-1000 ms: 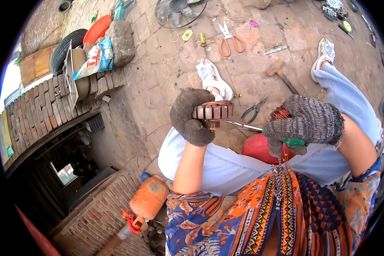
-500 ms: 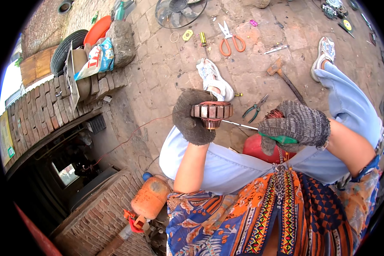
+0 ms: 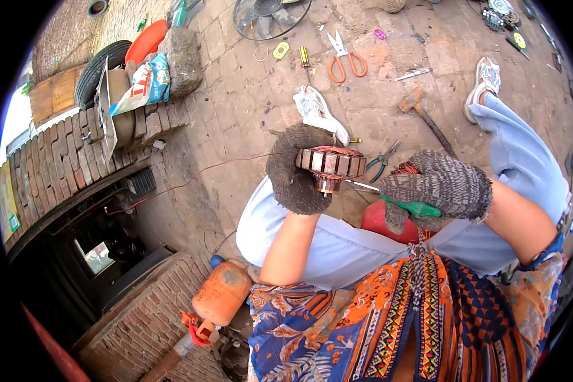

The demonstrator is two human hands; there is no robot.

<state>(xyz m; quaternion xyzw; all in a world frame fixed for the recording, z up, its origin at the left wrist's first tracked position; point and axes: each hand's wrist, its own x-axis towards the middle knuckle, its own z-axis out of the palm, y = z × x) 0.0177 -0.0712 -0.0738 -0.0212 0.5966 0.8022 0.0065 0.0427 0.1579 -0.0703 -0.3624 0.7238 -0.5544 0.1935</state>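
Observation:
A dark knitted glove covers my left hand [image 3: 294,173], which is closed around a motor armature [image 3: 331,163]. The armature has a ring of metal teeth, reddish copper windings and a copper commutator below. From it a thin copper wire [image 3: 200,170] runs left toward the dark opening. My gloved right hand [image 3: 436,191] grips the green handle of a screwdriver [image 3: 420,208], whose thin shaft points left to the armature's lower side. Whether the tip touches it, I cannot tell. A bundle of copper wire [image 3: 406,168] also shows at my right fingers.
On the brick paving beyond my hands lie pliers [image 3: 383,160], a hammer [image 3: 426,120], orange-handled scissors [image 3: 346,58] and a yellow screwdriver [image 3: 305,58]. A fan wheel [image 3: 267,14] lies farther off. Left are a low brick wall [image 3: 57,169] and an orange tank [image 3: 221,293].
My left hand and the armature have moved right, closer to the screwdriver, and the armature is slightly tilted. The copper wire has shifted upward. My right hand has barely moved.

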